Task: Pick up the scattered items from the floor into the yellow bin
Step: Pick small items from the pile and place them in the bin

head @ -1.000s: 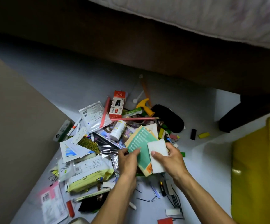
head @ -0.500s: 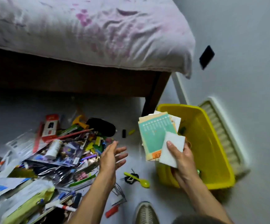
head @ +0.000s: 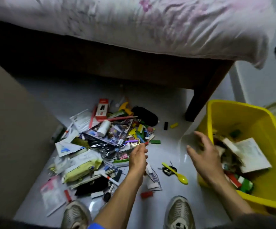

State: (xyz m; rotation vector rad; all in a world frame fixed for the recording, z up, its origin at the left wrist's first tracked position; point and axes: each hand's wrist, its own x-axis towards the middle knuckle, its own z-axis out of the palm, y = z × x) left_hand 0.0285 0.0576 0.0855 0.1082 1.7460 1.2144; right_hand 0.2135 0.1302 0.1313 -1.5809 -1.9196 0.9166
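Both hands are hanging empty, fingers apart: right hand [head: 205,156] beside the yellow bin [head: 266,123], left hand [head: 138,157] over the pile [head: 101,138] at centre. Advisable: be gathering several flat items per grasp.

Pale glossy floor [head: 175,146], dark wood bed frame [head: 134,66], pink-flowered sheet [head: 150,22], dim rm.

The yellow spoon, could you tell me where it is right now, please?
In the head view, the yellow spoon lies on the floor between both hands, left of the yellow bin.
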